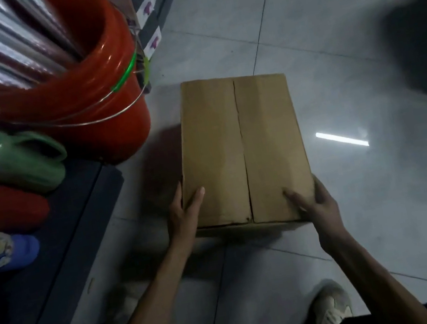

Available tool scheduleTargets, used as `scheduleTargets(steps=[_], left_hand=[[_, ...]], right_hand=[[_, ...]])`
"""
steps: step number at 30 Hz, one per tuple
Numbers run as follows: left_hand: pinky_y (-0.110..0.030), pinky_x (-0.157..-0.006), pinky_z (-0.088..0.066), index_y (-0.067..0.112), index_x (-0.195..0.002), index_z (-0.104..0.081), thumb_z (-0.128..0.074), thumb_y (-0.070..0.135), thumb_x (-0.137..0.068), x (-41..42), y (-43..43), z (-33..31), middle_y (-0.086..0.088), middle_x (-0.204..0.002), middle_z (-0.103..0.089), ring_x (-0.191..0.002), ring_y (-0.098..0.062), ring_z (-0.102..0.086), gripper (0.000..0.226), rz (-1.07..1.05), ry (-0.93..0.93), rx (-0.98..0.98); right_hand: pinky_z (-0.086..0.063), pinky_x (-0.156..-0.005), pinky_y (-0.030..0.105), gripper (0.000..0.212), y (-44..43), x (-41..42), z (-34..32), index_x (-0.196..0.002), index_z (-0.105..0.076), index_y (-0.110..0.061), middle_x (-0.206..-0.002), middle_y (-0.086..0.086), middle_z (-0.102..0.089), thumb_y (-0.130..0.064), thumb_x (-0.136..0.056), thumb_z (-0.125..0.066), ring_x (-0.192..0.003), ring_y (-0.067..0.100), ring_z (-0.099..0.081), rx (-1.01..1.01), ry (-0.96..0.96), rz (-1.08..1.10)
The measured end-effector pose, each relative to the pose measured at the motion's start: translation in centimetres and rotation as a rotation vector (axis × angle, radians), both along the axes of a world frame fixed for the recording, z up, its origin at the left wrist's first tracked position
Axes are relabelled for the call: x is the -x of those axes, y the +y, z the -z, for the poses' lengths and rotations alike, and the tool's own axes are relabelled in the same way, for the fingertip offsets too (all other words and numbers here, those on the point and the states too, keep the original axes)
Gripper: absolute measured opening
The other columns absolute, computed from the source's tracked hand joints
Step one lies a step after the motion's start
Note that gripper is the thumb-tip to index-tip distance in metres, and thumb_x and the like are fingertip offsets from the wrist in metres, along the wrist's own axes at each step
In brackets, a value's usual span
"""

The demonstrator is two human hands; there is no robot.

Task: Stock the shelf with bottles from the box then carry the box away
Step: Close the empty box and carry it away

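so the cardboard box [241,151] sits dead ahead on the floor, long axis pointing away; left hand [184,215] and right hand [316,200] each clasp a near corner.

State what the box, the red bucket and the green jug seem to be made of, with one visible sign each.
Box: cardboard, matt brown; flaps meet at a centre seam. Red bucket: probably plastic, glossy; bright highlights on its rim. Green jug: glazed ceramic or glossy plastic; its smooth shine leaves this open.

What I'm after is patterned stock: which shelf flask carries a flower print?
The blue flask, lowest in view, with white-and-yellow flowers; the red flask and green flask look plain.
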State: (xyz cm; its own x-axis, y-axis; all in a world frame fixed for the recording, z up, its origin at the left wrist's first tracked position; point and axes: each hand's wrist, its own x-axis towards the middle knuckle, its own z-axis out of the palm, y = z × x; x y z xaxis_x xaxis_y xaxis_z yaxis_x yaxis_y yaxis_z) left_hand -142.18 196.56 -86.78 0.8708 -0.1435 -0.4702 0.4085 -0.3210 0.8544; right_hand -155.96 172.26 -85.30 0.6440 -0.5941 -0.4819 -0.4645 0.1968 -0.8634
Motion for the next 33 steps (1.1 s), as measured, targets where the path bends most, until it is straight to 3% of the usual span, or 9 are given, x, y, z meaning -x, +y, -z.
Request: scheduleTargets(steps=[5, 11, 14, 16, 20, 23, 26, 29, 33], left_hand=[[-0.037, -0.109, -0.046, 0.038, -0.15, -0.046, -0.064, 0.049, -0.086, -6.0, -2.4, -7.7, 0.013, -0.144, -0.058, -0.128, -0.007, -0.055, 0.068, 0.012, -0.038, 0.068], [-0.001, -0.089, -0.04, 0.028, -0.15, -0.048, -0.065, 0.019, -0.095, -11.0, -7.6, -24.6, 0.028, -0.127, -0.057, -0.103, 0.03, -0.05, 0.059, 0.104, -0.201, 0.091], [0.0, -0.099, -0.036, 0.025, -0.153, -0.044, -0.065, 0.017, -0.096, -12.0, -10.3, -35.9, 0.029, -0.136, -0.049, -0.109, 0.034, -0.043, 0.061, 0.134, -0.261, 0.106], [0.0, -0.104, -0.032, 0.024, -0.155, -0.041, -0.064, 0.018, -0.098, -12.4, -12.1, -44.0, 0.023, -0.148, -0.043, -0.12, 0.031, -0.038, 0.062, 0.166, -0.322, 0.118], [-0.012, -0.11, -0.035, 0.028, -0.153, -0.044, -0.065, 0.032, -0.094, -13.2, -16.5, -61.3, 0.015, -0.152, -0.046, -0.138, 0.002, -0.043, 0.063, 0.211, -0.472, 0.144], [0.0, -0.099, -0.033, 0.024, -0.153, -0.044, -0.065, 0.03, -0.096, -14.1, -20.0, -73.5, 0.015, -0.15, -0.045, -0.133, 0.007, -0.041, 0.061, 0.223, -0.535, 0.174], [-0.007, -0.103, -0.036, 0.024, -0.154, -0.042, -0.063, 0.031, -0.099, -14.6, -22.9, -83.9, 0.009, -0.157, -0.041, -0.138, 0.0, -0.04, 0.06, 0.232, -0.569, 0.214], [0.002, -0.091, -0.038, 0.019, -0.155, -0.04, -0.059, 0.025, -0.102, -14.6, -25.3, -92.0, 0.005, -0.156, -0.043, -0.135, -0.004, -0.043, 0.056, 0.246, -0.632, 0.243], [-0.024, -0.107, -0.04, 0.022, -0.154, -0.043, -0.06, 0.029, -0.102, -14.4, -27.4, -98.1, 0.004, -0.151, -0.05, -0.137, -0.015, -0.049, 0.055, 0.224, -0.7, 0.258]], right_hand=[[-0.059, -0.094, 0.038, 0.066, -2.7, -5.1, -6.8, -0.141, -0.057, -0.036, -0.13, -0.011, -0.067, -0.046, -0.081, -0.082, -0.117, 0.014, -0.065, 0.073, -0.058, 0.039], [-0.056, -0.099, 0.042, 0.078, -5.9, -7.8, -21.3, -0.143, -0.057, -0.032, -0.13, -0.008, -0.066, -0.057, -0.074, -0.083, -0.116, 0.018, -0.065, 0.046, -0.065, 0.167], [-0.054, -0.096, 0.038, 0.076, -8.3, -8.5, -32.1, -0.143, -0.056, -0.032, -0.131, -0.008, -0.065, -0.057, -0.076, -0.082, -0.118, 0.02, -0.062, 0.062, -0.117, 0.188], [-0.052, -0.095, 0.035, 0.081, -10.4, -8.9, -40.4, -0.144, -0.055, -0.033, -0.129, -0.012, -0.064, -0.059, -0.073, -0.082, -0.117, 0.017, -0.062, 0.075, -0.158, 0.207], [-0.051, -0.105, 0.042, 0.09, -15.2, -9.6, -57.4, -0.147, -0.054, -0.027, -0.137, -0.007, -0.062, -0.058, -0.069, -0.086, -0.122, 0.017, -0.061, 0.119, -0.227, 0.251], [-0.05, -0.104, 0.041, 0.095, -18.4, -9.7, -70.5, -0.152, -0.047, -0.024, -0.14, -0.004, -0.058, -0.057, -0.071, -0.085, -0.121, 0.018, -0.059, 0.179, -0.296, 0.221], [-0.049, -0.105, 0.042, 0.086, -21.6, -9.6, -80.9, -0.154, -0.044, -0.024, -0.142, 0.0, -0.057, -0.052, -0.081, -0.079, -0.123, 0.023, -0.058, 0.23, -0.339, 0.158], [-0.047, -0.109, 0.044, 0.097, -24.5, -9.7, -88.5, -0.153, -0.045, -0.026, -0.143, -0.002, -0.058, -0.065, -0.071, -0.08, -0.125, 0.022, -0.058, 0.294, -0.387, 0.131], [-0.045, -0.108, 0.042, 0.09, -26.9, -9.7, -95.4, -0.154, -0.042, -0.022, -0.143, -0.002, -0.055, -0.057, -0.08, -0.078, -0.125, 0.022, -0.055, 0.354, -0.449, 0.118]])
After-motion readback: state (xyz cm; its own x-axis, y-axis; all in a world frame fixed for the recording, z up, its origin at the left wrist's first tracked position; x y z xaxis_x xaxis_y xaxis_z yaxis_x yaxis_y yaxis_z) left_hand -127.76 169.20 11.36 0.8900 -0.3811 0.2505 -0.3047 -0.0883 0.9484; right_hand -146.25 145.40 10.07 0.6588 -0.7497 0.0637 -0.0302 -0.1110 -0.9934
